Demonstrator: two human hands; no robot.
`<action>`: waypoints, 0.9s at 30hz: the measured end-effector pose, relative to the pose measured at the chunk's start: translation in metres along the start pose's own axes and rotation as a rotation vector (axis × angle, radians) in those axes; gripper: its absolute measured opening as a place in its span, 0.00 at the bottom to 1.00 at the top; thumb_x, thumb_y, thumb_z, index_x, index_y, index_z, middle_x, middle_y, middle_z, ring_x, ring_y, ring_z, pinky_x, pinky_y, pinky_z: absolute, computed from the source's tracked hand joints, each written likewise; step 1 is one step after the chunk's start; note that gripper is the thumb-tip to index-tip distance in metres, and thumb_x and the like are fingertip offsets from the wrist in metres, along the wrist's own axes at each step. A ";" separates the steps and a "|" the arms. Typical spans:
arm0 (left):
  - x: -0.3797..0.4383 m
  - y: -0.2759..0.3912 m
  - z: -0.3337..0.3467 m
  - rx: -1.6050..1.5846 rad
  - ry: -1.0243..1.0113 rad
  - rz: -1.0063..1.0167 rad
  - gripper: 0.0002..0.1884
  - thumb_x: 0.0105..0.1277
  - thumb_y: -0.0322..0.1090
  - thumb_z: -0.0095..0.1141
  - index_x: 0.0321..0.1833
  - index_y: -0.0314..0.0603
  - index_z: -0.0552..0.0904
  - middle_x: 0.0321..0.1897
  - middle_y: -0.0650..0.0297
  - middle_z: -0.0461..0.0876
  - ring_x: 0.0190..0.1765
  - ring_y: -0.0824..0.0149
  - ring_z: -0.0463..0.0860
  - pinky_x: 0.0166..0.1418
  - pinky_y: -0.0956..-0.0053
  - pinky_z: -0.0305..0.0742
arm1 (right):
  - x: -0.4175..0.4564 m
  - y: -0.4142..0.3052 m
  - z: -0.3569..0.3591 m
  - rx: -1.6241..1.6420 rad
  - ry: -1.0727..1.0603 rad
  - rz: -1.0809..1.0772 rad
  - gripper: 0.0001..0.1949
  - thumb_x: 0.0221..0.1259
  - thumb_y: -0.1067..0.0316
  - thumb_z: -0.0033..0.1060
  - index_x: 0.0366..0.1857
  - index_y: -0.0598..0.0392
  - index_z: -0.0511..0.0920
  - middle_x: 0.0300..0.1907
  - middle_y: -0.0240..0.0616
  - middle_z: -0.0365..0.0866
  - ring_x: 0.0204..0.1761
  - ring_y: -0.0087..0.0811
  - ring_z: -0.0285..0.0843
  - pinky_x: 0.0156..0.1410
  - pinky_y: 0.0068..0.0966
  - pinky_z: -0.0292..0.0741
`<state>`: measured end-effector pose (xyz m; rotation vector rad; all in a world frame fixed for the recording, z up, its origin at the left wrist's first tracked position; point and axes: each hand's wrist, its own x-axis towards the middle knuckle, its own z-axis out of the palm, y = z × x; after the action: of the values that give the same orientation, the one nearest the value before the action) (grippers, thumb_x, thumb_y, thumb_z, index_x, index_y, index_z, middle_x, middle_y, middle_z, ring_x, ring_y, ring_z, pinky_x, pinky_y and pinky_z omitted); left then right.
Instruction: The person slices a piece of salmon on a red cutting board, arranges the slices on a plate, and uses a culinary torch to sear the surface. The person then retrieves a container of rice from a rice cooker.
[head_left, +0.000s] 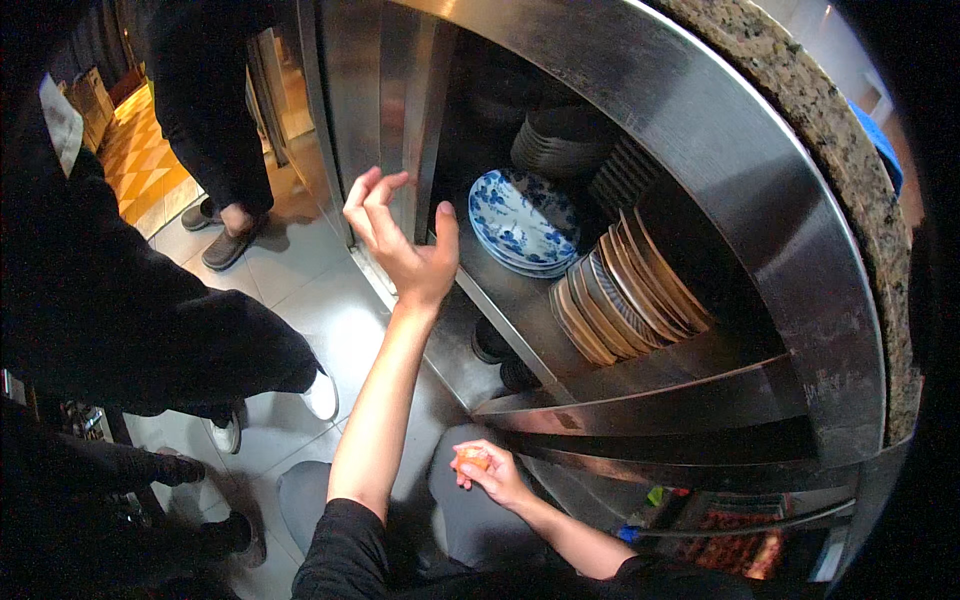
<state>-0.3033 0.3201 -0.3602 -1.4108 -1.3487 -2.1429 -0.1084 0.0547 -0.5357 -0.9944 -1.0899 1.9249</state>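
Observation:
My left hand is raised before the cabinet opening, its fingers apart and curled, with nothing in it. Beyond it on the cabinet shelf lies a stack of blue-and-white patterned plates. Beside that, several brown-rimmed plates stand on edge in a leaning row. Lower down, over my right knee, my right hand is closed around a small orange object; the fingers hide part of it, and I cannot tell what it is.
Dark stacked bowls sit deeper in the cabinet, and black round items lie below the shelf. A steel frame and a granite countertop edge curve along the right. People in dark clothes stand at the left, one with a white shoe on the tiled floor.

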 end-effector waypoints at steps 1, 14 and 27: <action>-0.002 0.003 -0.002 -0.038 -0.038 -0.016 0.23 0.58 0.27 0.70 0.57 0.35 0.78 0.58 0.51 0.73 0.57 0.59 0.79 0.57 0.66 0.77 | 0.000 0.001 -0.001 -0.006 0.002 -0.008 0.17 0.76 0.69 0.64 0.64 0.57 0.77 0.48 0.42 0.87 0.40 0.26 0.85 0.44 0.24 0.83; -0.007 0.027 0.004 0.058 -0.602 -0.339 0.17 0.71 0.47 0.68 0.39 0.38 0.80 0.20 0.58 0.82 0.25 0.58 0.82 0.32 0.64 0.74 | -0.002 0.002 -0.002 -0.007 0.004 -0.039 0.17 0.76 0.70 0.63 0.64 0.57 0.76 0.48 0.43 0.87 0.40 0.26 0.86 0.44 0.25 0.83; 0.027 0.017 0.027 0.370 -1.205 -0.692 0.46 0.68 0.76 0.52 0.42 0.24 0.89 0.29 0.45 0.90 0.45 0.46 0.92 0.54 0.53 0.84 | -0.002 -0.002 -0.001 -0.018 0.008 -0.052 0.17 0.75 0.70 0.65 0.64 0.57 0.78 0.45 0.38 0.87 0.37 0.22 0.85 0.40 0.21 0.82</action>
<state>-0.2896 0.3392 -0.3257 -2.3963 -2.7562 -0.9795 -0.1059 0.0540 -0.5342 -0.9735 -1.1194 1.8705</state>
